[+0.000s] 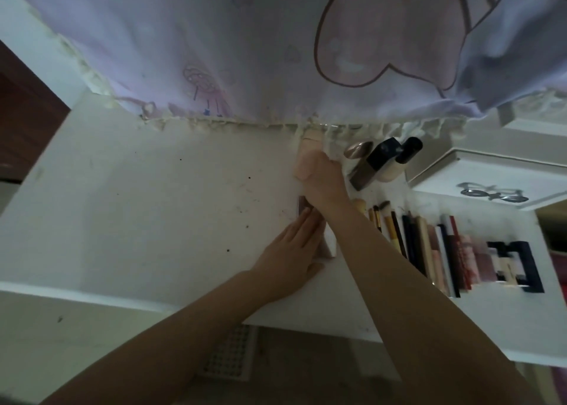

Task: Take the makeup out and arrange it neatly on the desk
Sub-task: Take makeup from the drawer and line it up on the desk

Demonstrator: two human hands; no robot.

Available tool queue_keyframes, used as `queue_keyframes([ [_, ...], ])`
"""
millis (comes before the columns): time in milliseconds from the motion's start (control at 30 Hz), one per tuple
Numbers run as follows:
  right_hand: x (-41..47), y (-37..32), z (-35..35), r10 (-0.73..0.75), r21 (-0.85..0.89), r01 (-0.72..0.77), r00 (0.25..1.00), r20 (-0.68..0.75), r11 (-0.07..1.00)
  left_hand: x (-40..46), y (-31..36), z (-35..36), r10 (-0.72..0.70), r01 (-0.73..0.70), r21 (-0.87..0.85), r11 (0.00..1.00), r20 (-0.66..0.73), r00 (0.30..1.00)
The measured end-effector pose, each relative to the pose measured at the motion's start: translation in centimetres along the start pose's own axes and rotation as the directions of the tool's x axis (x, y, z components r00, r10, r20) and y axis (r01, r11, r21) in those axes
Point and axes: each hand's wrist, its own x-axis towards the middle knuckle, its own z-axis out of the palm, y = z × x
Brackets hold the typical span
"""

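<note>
Dim, flat indoor light with soft, faint shadows; no glare. The whole view is slightly blurred, worst at the right edge, and wide-angle distortion bends the table (153,205) edges.

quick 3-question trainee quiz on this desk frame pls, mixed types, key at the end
1. True or false: the left hand lies flat, fingers straight, on the desk.
2. What does the right hand grip? A) a brush B) a pale peach tube C) the black-capped bottle
3. Fill in: the row of brushes and pencils lies to the ___ of the right forearm.

Key: 1 true; 2 B; 3 right
</note>
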Motion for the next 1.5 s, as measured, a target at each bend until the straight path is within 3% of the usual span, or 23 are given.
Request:
queue_keyframes([
  [100,-3.6,-0.2,-3.3,-0.065,0.094,0.062,0.998,0.025,0.994,-0.7,0.4,-0.7,0.019,-0.019,-0.031,0.999,0.002,1.0],
  [167,-7.7,0.2,-5.3,-0.099,0.251,0.078,0.992,0.072,0.965,-3.1,0.8,-1.9,0.043,-0.055,-0.092,0.994,-0.133,0.99],
  [233,-13.0,1.8,-6.1,-0.148,0.479,-0.007,0.947,0.284,0.878,-7.5,0.9,-2.1,-0.029,-0.024,-0.231,0.973,-0.223,0.974],
  [267,-15.6,3.1,-5.6,-0.166,0.495,-0.076,0.889,0.427,0.866,-10.3,1.0,-1.7,-0.094,0.034,-0.303,0.952,-0.189,0.977],
  [333,-20.0,6.5,-2.7,-0.11,0.326,-0.158,0.734,0.67,0.932,-15.4,1.0,0.0,-0.257,0.232,-0.368,0.9,-0.019,0.966],
  [400,-22.9,9.7,1.6,0.002,0.146,-0.178,0.639,0.769,0.973,-19.0,0.2,3.2,-0.386,0.422,-0.307,0.853,0.173,0.906],
  [533,-24.0,10.8,8.9,0.206,0.051,-0.322,0.71,0.674,0.945,-19.8,-0.7,7.7,-0.624,0.679,-0.072,0.73,0.336,0.706],
  [667,-22.6,7.9,13.8,0.24,0.169,-0.415,0.763,0.6,0.894,-18.7,0.5,9.7,-0.658,0.707,0.049,0.705,0.415,0.628],
  [833,-22.4,6.8,15.4,0.353,0.289,-0.631,0.692,0.63,0.72,-19.1,0.7,8.0,-0.653,0.714,-0.002,0.7,0.403,0.641],
  [1000,-23.4,5.5,11.0,0.294,0.422,-0.723,0.638,0.712,0.547,-18.9,0.9,4.2,-0.668,0.754,-0.118,0.646,0.392,0.633],
  [1167,-25.1,4.5,3.7,0.182,0.398,-0.757,0.552,0.814,0.519,-20.2,2.7,-4.4,-0.616,0.773,-0.467,0.43,0.474,0.629],
  [1233,-25.0,3.1,0.8,0.121,0.432,-0.716,0.579,0.806,0.548,-20.7,3.4,-7.8,-0.585,0.698,-0.65,0.3,0.452,0.673],
  [1267,-24.5,2.2,-0.3,0.098,0.468,-0.666,0.628,0.772,0.582,-20.3,3.6,-9.2,-0.583,0.648,-0.714,0.265,0.417,0.698],
  [1300,-23.7,1.5,-1.1,0.071,0.504,-0.58,0.698,0.713,0.64,-19.5,3.3,-10.1,-0.601,0.607,-0.746,0.274,0.359,0.714],
  [1400,-19.8,-0.8,-1.7,0.028,0.516,-0.268,0.904,0.426,0.814,-14.5,1.1,-11.1,-0.67,0.547,-0.714,0.437,0.148,0.727],
  [1500,-15.6,-2.7,0.6,-0.029,0.355,-0.052,0.976,0.217,0.933,-8.4,-2.7,-9.9,-0.71,0.558,-0.68,0.475,0.079,0.7],
])
